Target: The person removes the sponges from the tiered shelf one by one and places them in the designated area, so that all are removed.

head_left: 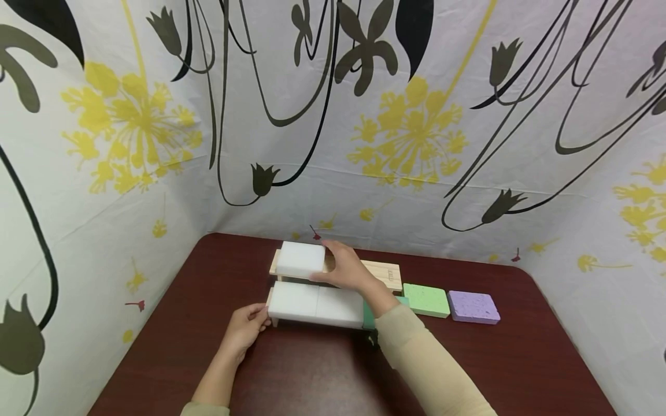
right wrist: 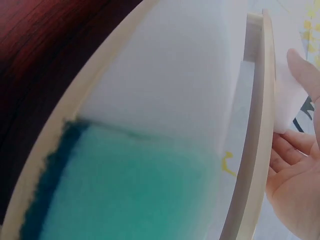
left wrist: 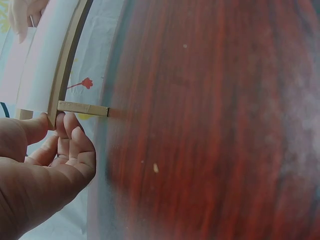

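My left hand pinches the left end of the front wooden stand, thumb on one side and curled fingers on the other. Two white sponge blocks lie end to end on that stand, followed by a green sponge that my right forearm partly covers. Behind it, my right hand holds a white sponge block at the left end of the back wooden stand. Its thumb is on the block's near side and its fingers are towards the far side, partly hidden.
To the right of the stands, a light green sponge and a purple sponge lie on the dark red-brown table. A patterned white cloth hangs close behind and beside the table.
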A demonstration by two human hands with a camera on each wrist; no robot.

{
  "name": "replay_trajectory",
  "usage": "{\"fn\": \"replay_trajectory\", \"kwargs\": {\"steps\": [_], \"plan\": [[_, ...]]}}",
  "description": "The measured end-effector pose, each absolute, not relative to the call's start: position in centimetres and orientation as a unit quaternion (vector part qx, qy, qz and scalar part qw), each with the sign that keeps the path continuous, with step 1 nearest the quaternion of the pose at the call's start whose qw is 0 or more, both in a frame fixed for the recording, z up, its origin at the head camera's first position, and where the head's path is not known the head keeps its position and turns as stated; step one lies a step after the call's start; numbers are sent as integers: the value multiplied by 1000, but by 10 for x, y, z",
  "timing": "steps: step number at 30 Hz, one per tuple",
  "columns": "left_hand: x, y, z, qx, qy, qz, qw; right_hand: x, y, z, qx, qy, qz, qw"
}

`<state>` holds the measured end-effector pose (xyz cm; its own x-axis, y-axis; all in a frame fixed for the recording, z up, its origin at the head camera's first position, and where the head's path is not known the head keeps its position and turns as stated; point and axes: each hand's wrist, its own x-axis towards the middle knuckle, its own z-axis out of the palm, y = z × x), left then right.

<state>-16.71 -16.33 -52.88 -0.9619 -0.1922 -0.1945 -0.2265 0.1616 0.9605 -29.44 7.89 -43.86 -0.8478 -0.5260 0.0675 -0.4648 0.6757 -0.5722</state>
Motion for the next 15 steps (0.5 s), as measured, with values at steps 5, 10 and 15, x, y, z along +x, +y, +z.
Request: {"fn": "replay_trajectory", "kwargs": {"steps": [5,10,15], "plan": [[-167,-162,-529,-139,763,632,12,-291,86,-434,-264,912,-312,45],[-167,-162,-528,-134,761,634,12,-287,95,-427,-250,915,-313,47],[-167,-162,-528,-135,761,634,15,-284,107,-424,-236,918,-317,46]]}}
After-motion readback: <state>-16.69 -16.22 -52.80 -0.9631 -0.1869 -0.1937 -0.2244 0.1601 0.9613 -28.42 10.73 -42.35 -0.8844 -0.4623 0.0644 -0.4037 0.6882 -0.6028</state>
